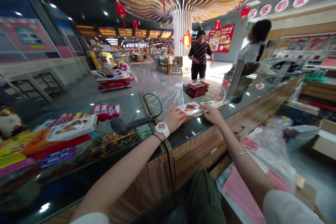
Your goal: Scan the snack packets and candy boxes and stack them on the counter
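A flat white box (191, 107) with a brown and orange food picture on its top lies on the glass counter (168, 134), between my hands. My left hand (173, 119), with a white watch on the wrist, has its fingers over the box's left end. At the right end, my right hand (213, 114) grips the corner with thumb and fingers. Just beyond the box rests a stack of dark red packets (196, 89). A black barcode scanner (128, 124) lies left of my left hand.
Left on the counter are a larger orange-and-white box (63, 131), red and purple canisters (107, 111) and colourful packets. Two people stand beyond the counter, one in a striped top (200, 53). Clear plastic bags (273, 147) and cartons sit at lower right.
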Demonstrator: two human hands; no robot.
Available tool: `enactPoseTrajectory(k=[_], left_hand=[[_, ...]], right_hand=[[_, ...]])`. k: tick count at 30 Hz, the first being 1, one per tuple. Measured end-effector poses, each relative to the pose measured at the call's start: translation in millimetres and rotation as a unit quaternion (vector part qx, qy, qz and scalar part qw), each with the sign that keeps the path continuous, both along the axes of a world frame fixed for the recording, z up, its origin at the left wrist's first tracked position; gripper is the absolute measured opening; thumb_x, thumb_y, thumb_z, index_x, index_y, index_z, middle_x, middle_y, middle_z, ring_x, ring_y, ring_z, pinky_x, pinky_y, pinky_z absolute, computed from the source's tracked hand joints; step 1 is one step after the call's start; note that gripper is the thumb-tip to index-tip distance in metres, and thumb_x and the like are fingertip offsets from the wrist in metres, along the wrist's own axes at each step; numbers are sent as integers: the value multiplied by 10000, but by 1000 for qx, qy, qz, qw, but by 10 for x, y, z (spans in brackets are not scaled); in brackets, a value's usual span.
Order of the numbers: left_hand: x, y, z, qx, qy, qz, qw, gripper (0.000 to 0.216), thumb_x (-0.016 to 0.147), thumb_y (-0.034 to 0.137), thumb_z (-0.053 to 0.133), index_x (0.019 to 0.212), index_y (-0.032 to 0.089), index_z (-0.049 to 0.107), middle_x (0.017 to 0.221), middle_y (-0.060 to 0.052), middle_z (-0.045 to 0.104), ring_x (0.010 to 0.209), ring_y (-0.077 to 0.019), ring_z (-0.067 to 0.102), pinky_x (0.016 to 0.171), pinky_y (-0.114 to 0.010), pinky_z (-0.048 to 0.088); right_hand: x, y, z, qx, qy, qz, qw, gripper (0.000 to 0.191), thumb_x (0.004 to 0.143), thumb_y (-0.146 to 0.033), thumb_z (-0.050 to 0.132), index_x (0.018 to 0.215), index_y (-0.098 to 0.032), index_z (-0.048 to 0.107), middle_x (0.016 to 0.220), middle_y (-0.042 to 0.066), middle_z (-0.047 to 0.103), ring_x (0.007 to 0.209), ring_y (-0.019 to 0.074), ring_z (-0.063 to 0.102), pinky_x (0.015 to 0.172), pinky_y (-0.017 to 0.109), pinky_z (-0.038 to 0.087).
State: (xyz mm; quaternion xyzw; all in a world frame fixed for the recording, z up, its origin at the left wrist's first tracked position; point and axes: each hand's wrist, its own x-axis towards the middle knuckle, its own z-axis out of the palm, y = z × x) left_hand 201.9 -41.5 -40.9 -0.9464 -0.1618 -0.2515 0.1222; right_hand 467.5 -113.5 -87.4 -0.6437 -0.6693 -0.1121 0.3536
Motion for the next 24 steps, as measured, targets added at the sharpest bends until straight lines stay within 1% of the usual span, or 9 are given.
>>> enactPoseTrajectory(k=[3, 6, 11, 15, 18, 20, 22, 24], left_hand=[[-56, -73, 15, -4, -27, 7, 1000, 211, 968, 271, 539, 1070, 250, 722, 1125, -23, 733, 1123, -216, 609, 1180, -501, 322], [-133, -173, 33, -5, -37, 28, 999, 235, 972, 307, 524, 1093, 233, 711, 1133, -48, 727, 1108, -230, 614, 1164, -509, 345], [-172, -215, 14, -10, -36, 63, 997, 280, 960, 349, 530, 1147, 198, 673, 1155, -90, 699, 1122, -248, 607, 1156, -504, 357], [-154, -181, -12, -17, -14, 63, 998, 262, 960, 357, 523, 1098, 197, 679, 1123, -87, 700, 1125, -247, 605, 1168, -507, 342], [-150, -181, -26, -28, -3, 67, 997, 275, 964, 360, 510, 1084, 189, 689, 1111, -93, 705, 1131, -256, 601, 1167, -512, 343], [-149, -183, -44, -35, 1, 71, 997, 292, 954, 359, 518, 1122, 187, 685, 1142, -98, 701, 1162, -268, 588, 1163, -516, 348], [-147, -174, -74, -36, 1, 75, 997, 319, 944, 370, 524, 1166, 198, 676, 1185, -96, 691, 1203, -278, 568, 1159, -518, 351], [-145, -150, -112, -35, 0, 82, 996, 344, 938, 387, 525, 1203, 220, 666, 1219, -87, 683, 1236, -288, 551, 1157, -522, 353]], right_hand=[[-60, -49, 33, 61, -22, 26, 998, 402, 810, -134, 493, 1158, -201, 683, 1254, 97, 685, 1159, 261, 637, 1020, 455, 504], [-173, -108, 60, 78, -63, 47, 994, 371, 847, -171, 505, 1174, -204, 678, 1249, 112, 674, 1167, 274, 618, 1031, 484, 482], [-340, -151, 45, 38, -84, 42, 995, 341, 927, -296, 516, 1222, -199, 655, 1208, 137, 676, 1130, 294, 617, 1005, 502, 481], [-342, -123, 19, 23, -77, 34, 996, 308, 945, -330, 512, 1175, -196, 667, 1197, 130, 674, 1117, 291, 620, 994, 488, 483], [-322, -91, 6, 3, -68, 39, 997, 339, 947, -354, 513, 1215, -192, 643, 1237, 128, 654, 1169, 283, 607, 1025, 480, 470], [-322, -72, -3, -21, -62, 35, 997, 386, 952, -383, 509, 1278, -202, 610, 1294, 124, 632, 1228, 280, 584, 1088, 519, 419], [-330, -55, -13, -52, -64, 25, 996, 448, 958, -424, 502, 1355, -224, 560, 1385, 119, 587, 1304, 281, 540, 1160, 576, 314], [-338, -39, -22, -90, -72, 9, 993, 524, 961, -473, 490, 1435, -248, 492, 1481, 112, 515, 1382, 288, 469, 1194, 609, 222]])
